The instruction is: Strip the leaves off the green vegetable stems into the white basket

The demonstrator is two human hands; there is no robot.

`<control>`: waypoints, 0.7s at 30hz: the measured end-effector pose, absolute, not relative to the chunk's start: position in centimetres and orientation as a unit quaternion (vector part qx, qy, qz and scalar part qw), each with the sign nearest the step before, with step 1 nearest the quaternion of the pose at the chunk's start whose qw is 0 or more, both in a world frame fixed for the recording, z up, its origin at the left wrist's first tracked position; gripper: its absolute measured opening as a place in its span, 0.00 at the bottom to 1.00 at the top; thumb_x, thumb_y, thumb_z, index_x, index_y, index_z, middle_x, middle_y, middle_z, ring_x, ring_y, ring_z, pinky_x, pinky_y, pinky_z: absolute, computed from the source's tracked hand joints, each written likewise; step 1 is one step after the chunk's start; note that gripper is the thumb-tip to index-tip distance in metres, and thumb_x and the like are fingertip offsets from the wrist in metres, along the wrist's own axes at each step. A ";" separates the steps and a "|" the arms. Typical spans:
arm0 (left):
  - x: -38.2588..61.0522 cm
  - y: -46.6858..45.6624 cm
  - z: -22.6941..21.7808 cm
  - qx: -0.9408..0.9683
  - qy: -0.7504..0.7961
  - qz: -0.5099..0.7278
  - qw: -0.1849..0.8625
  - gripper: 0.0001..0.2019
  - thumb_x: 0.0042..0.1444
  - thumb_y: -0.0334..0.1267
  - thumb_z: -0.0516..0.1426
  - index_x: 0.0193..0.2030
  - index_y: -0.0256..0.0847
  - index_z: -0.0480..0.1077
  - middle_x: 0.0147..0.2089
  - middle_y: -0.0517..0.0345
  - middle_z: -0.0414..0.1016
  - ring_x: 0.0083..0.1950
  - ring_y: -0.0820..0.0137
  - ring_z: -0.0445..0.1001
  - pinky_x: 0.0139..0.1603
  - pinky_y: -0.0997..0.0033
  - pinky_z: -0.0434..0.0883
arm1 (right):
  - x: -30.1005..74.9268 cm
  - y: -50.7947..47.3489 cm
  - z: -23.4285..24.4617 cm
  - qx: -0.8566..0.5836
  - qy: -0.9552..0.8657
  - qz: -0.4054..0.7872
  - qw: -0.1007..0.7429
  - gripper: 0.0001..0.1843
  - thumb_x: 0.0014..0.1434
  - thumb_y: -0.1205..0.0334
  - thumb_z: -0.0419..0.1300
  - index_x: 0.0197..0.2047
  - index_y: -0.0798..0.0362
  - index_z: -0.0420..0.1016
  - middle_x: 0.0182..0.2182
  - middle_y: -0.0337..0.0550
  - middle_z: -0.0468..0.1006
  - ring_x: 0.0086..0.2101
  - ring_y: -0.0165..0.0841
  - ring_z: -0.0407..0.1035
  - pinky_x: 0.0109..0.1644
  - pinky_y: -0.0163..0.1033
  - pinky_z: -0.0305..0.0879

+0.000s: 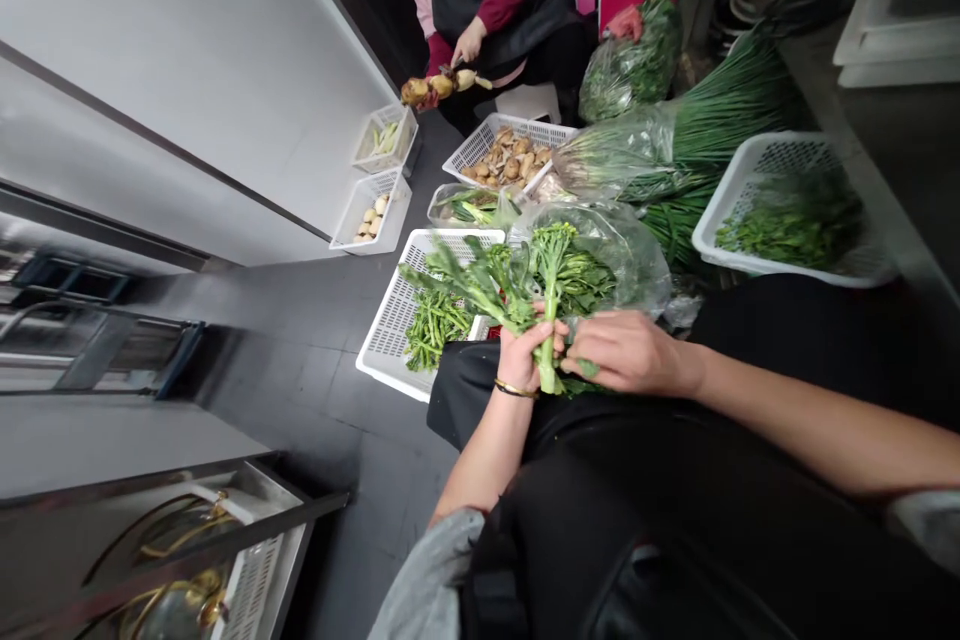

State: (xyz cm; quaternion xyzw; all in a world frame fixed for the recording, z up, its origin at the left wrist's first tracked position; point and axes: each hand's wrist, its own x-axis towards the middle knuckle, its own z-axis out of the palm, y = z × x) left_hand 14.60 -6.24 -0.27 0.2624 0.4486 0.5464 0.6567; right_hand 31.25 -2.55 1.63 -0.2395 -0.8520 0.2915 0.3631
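My left hand [523, 352] is closed around thick green stalks of flowering greens. One stalk [551, 290] stands upright with a budded yellow-green top; others [476, 282] lean out to the upper left. Just right of the stem, my right hand [634, 352] is closed with its fingertips pinched on a green leaf [587, 369]. Both hands are above my lap. Behind them a clear plastic bag [641, 265] holds more leafy greens [589, 282]. A white basket [382, 325] beyond my left hand contains trimmed green stems [435, 325].
A co-worker [487, 5] sits ahead, working on a brown and white root [439, 87]. Around are a basket of brown tubers [506, 160], a bin of pale peeled pieces [371, 218], long green stalks [739, 110] and a herb basket [795, 220]. A metal rack [281, 540] stands at left.
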 end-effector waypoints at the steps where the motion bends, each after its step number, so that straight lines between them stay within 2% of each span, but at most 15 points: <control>1: 14.4 -6.2 -0.4 0.251 0.439 0.547 0.668 0.21 0.36 0.43 0.65 0.38 0.37 0.68 0.25 0.58 0.71 0.18 0.76 0.65 0.18 0.76 0.60 | 31.6 -2.4 1.4 -0.259 -0.817 0.364 0.364 0.15 0.59 0.52 0.54 0.28 0.53 0.71 0.23 0.43 0.72 0.25 0.29 0.65 0.31 0.37 0.60; 3: 14.3 -6.1 -0.9 0.237 0.418 0.536 0.695 0.20 0.38 0.47 0.62 0.36 0.37 0.67 0.22 0.59 0.69 0.16 0.77 0.61 0.17 0.75 0.57 | 31.9 -1.1 1.2 -0.323 -0.697 0.525 0.367 0.15 0.57 0.49 0.55 0.33 0.54 0.70 0.21 0.40 0.72 0.22 0.29 0.65 0.28 0.36 0.61; 5: 14.4 -6.2 -1.4 0.236 0.389 0.519 0.724 0.19 0.39 0.49 0.60 0.34 0.38 0.68 0.19 0.60 0.66 0.14 0.78 0.57 0.16 0.73 0.56 | 31.8 0.8 1.5 -0.328 -0.581 0.656 0.353 0.18 0.52 0.46 0.59 0.35 0.54 0.67 0.18 0.36 0.70 0.19 0.28 0.64 0.24 0.36 0.61; 8: 14.9 -6.5 -1.8 0.254 0.351 0.498 0.751 0.20 0.38 0.49 0.61 0.35 0.37 0.70 0.19 0.59 0.68 0.13 0.76 0.58 0.16 0.72 0.57 | 31.1 2.6 1.8 -0.310 -0.529 0.711 0.345 0.21 0.46 0.46 0.65 0.30 0.54 0.64 0.16 0.34 0.68 0.16 0.27 0.62 0.22 0.35 0.60; 10: 15.3 -6.6 -1.7 0.277 0.371 0.499 0.733 0.21 0.37 0.46 0.63 0.37 0.36 0.70 0.23 0.57 0.70 0.16 0.75 0.63 0.17 0.72 0.59 | 30.4 2.6 1.9 -0.354 -0.566 0.654 0.356 0.20 0.48 0.46 0.63 0.27 0.53 0.62 0.16 0.35 0.68 0.16 0.26 0.62 0.21 0.34 0.58; 13: 15.8 -6.3 -1.4 0.273 0.442 0.521 0.677 0.16 0.39 0.43 0.64 0.30 0.34 0.70 0.21 0.58 0.68 0.17 0.76 0.64 0.19 0.75 0.61 | 29.5 0.9 1.7 -0.408 -0.695 0.430 0.407 0.13 0.55 0.53 0.57 0.26 0.53 0.65 0.17 0.39 0.70 0.20 0.29 0.65 0.25 0.35 0.60; 15: 15.7 -5.9 -1.2 0.234 0.461 0.543 0.662 0.14 0.38 0.43 0.64 0.24 0.34 0.68 0.17 0.61 0.64 0.16 0.79 0.61 0.17 0.77 0.59 | 29.3 -0.7 1.7 -0.320 -0.797 0.288 0.423 0.10 0.57 0.58 0.53 0.28 0.53 0.69 0.21 0.43 0.73 0.25 0.31 0.67 0.31 0.37 0.62; 17: 15.3 -5.5 -1.1 0.204 0.459 0.550 0.667 0.14 0.38 0.44 0.64 0.21 0.34 0.67 0.15 0.62 0.62 0.15 0.80 0.60 0.16 0.79 0.58 | 30.0 -1.8 1.8 -0.205 -0.860 0.227 0.408 0.12 0.60 0.60 0.50 0.31 0.53 0.72 0.26 0.46 0.76 0.29 0.33 0.69 0.36 0.37 0.63; 18: 14.9 -5.3 -1.0 0.201 0.461 0.553 0.665 0.14 0.38 0.44 0.64 0.21 0.34 0.68 0.15 0.62 0.62 0.15 0.80 0.60 0.16 0.79 0.58 | 30.8 -1.9 1.8 -0.193 -0.870 0.216 0.400 0.13 0.61 0.59 0.50 0.33 0.53 0.73 0.27 0.46 0.76 0.30 0.33 0.70 0.37 0.37 0.63; 19: 14.4 -5.2 -0.9 0.207 0.465 0.555 0.658 0.14 0.38 0.43 0.64 0.21 0.33 0.69 0.15 0.61 0.64 0.15 0.80 0.61 0.16 0.79 0.59 | 32.0 -1.6 1.8 -0.228 -0.866 0.206 0.395 0.13 0.61 0.58 0.50 0.34 0.53 0.74 0.28 0.47 0.77 0.30 0.33 0.70 0.36 0.37 0.63; 21: 13.1 -5.2 -0.6 0.232 0.484 0.566 0.625 0.12 0.39 0.41 0.64 0.21 0.32 0.71 0.17 0.58 0.67 0.16 0.78 0.64 0.17 0.80 0.61 | 35.6 0.2 1.4 -0.406 -0.819 0.164 0.370 0.15 0.61 0.53 0.53 0.37 0.55 0.74 0.30 0.49 0.77 0.31 0.34 0.71 0.36 0.37 0.61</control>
